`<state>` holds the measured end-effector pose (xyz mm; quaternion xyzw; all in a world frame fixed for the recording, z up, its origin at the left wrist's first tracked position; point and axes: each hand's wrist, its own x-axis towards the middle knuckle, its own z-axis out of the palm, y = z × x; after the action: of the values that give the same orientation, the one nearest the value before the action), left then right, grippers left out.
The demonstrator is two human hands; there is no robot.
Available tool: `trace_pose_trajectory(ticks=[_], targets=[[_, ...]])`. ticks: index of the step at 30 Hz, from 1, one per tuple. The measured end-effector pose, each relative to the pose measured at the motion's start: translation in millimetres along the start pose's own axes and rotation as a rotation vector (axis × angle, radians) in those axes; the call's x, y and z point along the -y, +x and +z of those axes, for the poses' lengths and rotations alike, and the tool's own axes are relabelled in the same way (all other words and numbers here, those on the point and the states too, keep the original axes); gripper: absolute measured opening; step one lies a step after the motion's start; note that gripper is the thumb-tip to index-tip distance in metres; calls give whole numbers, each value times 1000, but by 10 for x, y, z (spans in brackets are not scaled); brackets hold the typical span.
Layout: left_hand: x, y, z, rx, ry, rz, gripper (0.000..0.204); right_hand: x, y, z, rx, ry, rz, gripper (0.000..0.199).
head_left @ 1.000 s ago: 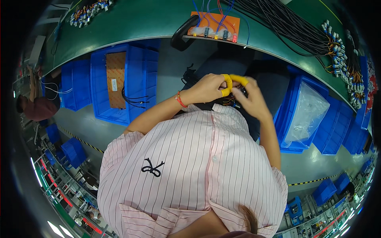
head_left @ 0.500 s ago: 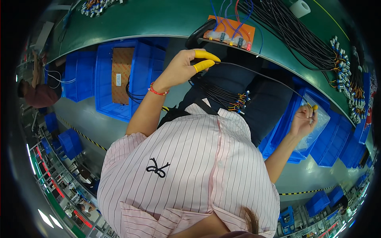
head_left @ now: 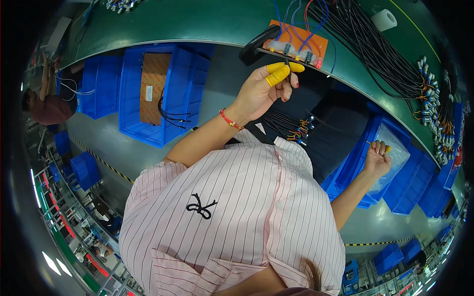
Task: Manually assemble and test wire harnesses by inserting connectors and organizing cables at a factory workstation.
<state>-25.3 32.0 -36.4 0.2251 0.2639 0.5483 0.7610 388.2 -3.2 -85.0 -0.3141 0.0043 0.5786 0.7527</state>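
Observation:
My left hand, with yellow finger cots on thumb and index finger, pinches one end of a black cable right below the front edge of an orange board. Several coloured sockets and blue, purple and red wires are fixed to that board. Whether the cable end sits in a socket, I cannot tell. Off to the right, my right hand is closed around the cable's other end, where a thin yellow wire pokes out. Across my lap lies a bundle of black cables with coloured wire ends.
On the green bench are a long bundle of black cables, a white roll and a black curved piece. Blue bins stand below; a clear plastic bag rests in one. Another person is at far left.
My left hand has moved right and up to the orange board with the cable end. The right hand stays out to the right, slightly lower. The view has shifted a little.

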Motion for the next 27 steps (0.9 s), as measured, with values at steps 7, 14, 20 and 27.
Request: trace_pose_trajectory(ticks=[7,14,20,27], targets=[[54,9,19,-96,44,-63,23,-193,40,131,-19,-173,-79,16],[47,50,78,-138,161,-59,25,-403,10,413,40,-273,-85,10],[22,61,85,-152,48,-100,25,-403,43,349,201,-243,11,10],[2,63,88,-127,-197,-125,22,-395,43,339,153,-258,17,10]])
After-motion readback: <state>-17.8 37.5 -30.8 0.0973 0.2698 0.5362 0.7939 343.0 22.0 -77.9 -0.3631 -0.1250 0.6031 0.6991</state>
